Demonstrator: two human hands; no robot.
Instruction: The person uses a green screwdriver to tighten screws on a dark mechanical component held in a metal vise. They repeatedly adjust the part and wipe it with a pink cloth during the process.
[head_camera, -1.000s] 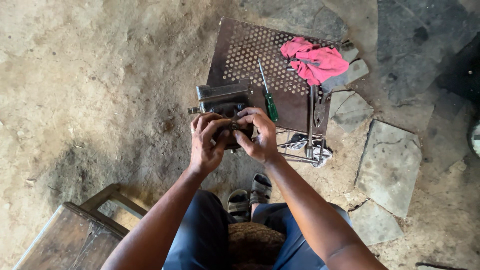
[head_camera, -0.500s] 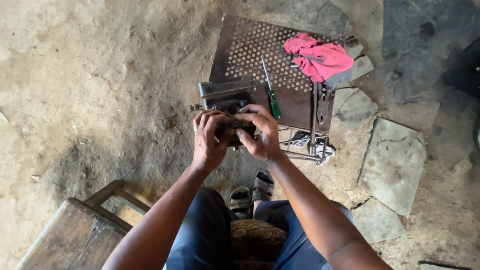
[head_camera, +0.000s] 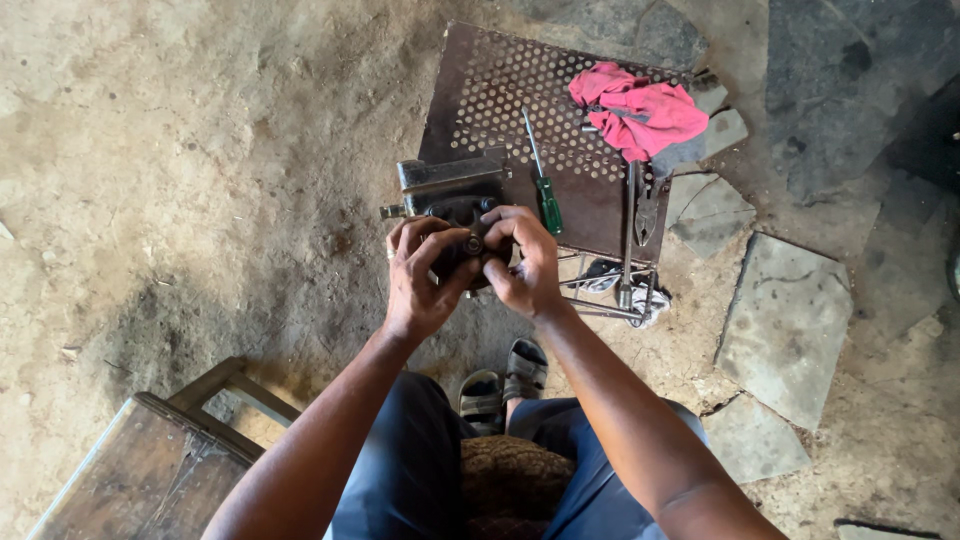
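Both hands are wrapped around a small dark metal part (head_camera: 468, 245) held in front of me, above a dirt floor. My left hand (head_camera: 418, 282) cups it from the left and below. My right hand (head_camera: 525, 262) grips it from the right, fingers curled over the top. Just beyond the hands a dark metal machine block (head_camera: 450, 185) sits at the near left corner of a rusty perforated metal plate (head_camera: 500, 90). A green-handled screwdriver (head_camera: 543, 187) lies on the plate next to my right hand.
A pink rag (head_camera: 638, 115) lies at the plate's far right. Pliers (head_camera: 641, 215) and a long metal tool (head_camera: 626, 250) rest along its right edge. Flat stone slabs (head_camera: 785, 325) cover the ground on the right. A wooden bench (head_camera: 150, 475) stands at lower left. My sandalled feet (head_camera: 503, 385) are below.
The hands have stayed closed on the small part, with the fingers shifting slightly around it. The view has drifted a little; nothing else has moved.
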